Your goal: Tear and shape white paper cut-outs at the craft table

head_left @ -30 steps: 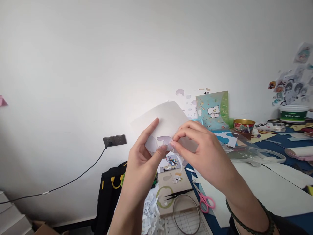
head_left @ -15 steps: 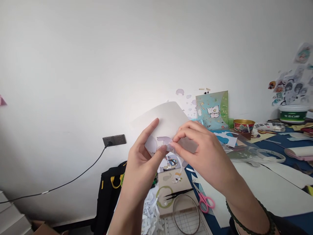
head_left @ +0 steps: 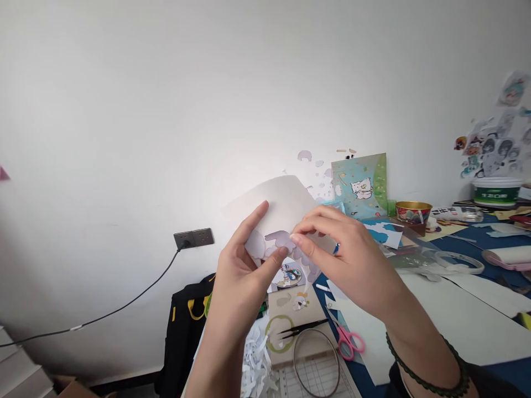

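Holding a white sticker sheet raised before the wall, left hand pinching its lower edge to steady it; right hand fingertips pressed onto a lilac sticker, apparently peeling; pink scissors lying below.

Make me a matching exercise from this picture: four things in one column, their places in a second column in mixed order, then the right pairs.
Things:
1. white sheet
2. pink-handled scissors
3. green and white tub
4. wall socket

Places:
A. on the wall, a black cable plugged in
B. far right, at the back of the table
C. held up between the left hand and the right hand
D. lying on the table below the right hand

Pairs: 1-C, 2-D, 3-B, 4-A
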The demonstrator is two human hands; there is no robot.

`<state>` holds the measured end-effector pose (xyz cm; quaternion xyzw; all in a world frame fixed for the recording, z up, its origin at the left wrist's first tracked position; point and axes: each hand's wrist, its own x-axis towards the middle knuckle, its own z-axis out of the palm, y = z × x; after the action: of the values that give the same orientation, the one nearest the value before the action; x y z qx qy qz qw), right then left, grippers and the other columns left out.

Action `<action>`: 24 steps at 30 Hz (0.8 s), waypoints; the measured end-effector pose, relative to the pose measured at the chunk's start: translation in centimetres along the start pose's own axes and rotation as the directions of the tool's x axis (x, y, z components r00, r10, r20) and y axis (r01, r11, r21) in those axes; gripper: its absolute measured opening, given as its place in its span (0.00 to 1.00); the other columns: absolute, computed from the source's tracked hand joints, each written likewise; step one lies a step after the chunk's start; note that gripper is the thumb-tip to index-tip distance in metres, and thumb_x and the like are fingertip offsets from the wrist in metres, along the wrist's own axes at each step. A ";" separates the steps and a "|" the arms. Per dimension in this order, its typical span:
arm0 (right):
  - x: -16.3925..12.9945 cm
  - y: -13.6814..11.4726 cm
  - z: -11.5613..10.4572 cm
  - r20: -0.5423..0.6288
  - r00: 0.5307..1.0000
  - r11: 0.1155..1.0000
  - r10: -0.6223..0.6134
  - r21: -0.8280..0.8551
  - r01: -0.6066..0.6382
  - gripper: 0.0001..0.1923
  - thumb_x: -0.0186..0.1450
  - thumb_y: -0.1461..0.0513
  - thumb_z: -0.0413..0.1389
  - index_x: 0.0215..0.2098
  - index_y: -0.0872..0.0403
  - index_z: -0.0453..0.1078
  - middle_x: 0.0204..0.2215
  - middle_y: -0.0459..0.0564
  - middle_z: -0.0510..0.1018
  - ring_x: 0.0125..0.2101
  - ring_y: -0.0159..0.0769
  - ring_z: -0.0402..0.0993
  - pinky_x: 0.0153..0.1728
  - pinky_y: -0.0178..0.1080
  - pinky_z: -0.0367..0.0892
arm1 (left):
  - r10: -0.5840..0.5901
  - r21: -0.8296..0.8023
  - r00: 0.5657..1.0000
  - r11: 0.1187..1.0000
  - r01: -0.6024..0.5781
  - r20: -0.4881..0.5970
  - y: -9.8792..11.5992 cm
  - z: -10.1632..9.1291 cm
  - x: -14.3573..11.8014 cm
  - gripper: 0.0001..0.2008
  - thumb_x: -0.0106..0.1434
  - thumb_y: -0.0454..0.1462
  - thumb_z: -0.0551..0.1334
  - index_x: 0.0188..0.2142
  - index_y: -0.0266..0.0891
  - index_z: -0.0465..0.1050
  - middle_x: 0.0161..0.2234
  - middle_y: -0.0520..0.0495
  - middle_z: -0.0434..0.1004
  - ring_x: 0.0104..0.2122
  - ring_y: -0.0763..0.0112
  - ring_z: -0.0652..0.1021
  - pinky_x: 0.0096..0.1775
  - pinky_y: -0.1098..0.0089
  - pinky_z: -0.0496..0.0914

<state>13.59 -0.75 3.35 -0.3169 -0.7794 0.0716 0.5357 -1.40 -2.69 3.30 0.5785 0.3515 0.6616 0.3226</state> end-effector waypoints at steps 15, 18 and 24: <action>0.4 0.1 0.1 -0.048 0.999 0.999 -0.001 0.050 0.003 0.06 0.61 0.66 0.58 0.27 0.51 0.69 0.30 0.42 0.73 0.36 0.31 0.69 0.39 0.36 0.62 | -0.011 0.067 0.999 0.998 0.008 0.049 0.4 -0.2 -0.2 0.31 0.53 0.35 0.68 0.56 0.48 0.67 0.44 0.48 0.77 0.42 0.59 0.77 0.33 0.69 0.76; 0.4 0.0 0.2 -0.054 0.999 0.999 -0.004 0.053 0.007 0.06 0.61 0.67 0.58 0.26 0.52 0.68 0.29 0.42 0.73 0.35 0.31 0.69 0.38 0.36 0.62 | 0.005 0.086 0.998 0.996 -0.010 0.057 0.5 -0.2 -0.3 0.30 0.53 0.34 0.68 0.56 0.48 0.67 0.45 0.47 0.77 0.45 0.56 0.76 0.35 0.67 0.76; 0.3 -0.2 0.2 -0.071 0.997 0.999 -0.009 0.037 0.011 0.08 0.60 0.69 0.57 0.26 0.52 0.67 0.29 0.43 0.72 0.35 0.32 0.68 0.38 0.36 0.63 | 0.016 0.072 0.999 0.997 -0.018 0.035 0.5 0.0 -0.4 0.29 0.53 0.36 0.68 0.55 0.48 0.68 0.45 0.47 0.77 0.47 0.53 0.75 0.36 0.64 0.76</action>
<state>13.28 -0.75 3.60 -0.3053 -0.7600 0.0720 0.5693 -1.33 -3.29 3.47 0.6039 0.3649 0.6412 0.3017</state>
